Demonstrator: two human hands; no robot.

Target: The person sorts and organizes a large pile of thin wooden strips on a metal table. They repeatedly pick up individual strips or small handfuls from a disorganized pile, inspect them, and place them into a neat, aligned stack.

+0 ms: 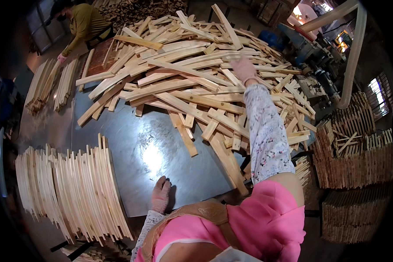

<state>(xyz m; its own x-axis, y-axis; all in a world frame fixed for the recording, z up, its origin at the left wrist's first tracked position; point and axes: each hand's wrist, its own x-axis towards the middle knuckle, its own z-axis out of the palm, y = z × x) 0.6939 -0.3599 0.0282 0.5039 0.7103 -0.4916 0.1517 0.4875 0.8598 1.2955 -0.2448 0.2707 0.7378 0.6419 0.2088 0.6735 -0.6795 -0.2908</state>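
My right hand (244,70), in a pinkish glove, stretches out over the far part of a big heap of wooden slats (196,72). Motion smears its fingers, so whether it holds a slat cannot be made out. My left hand (160,196), gloved with dark fingertips, is at the near edge of the grey metal table (183,174). Its fingers are loosely bent and nothing shows in them. To its left lies a neat row of slats (81,187), placed side by side. The heaped slats cross one another at many angles, and some jut over the table's bare metal.
A co-worker (85,24) at the far left reaches toward stacked slats (43,85) on the table. Machinery with a pale hose (356,56) stands at the right. Stacks of slats (353,161) rise beside the table there, and more wood (135,11) is piled behind.
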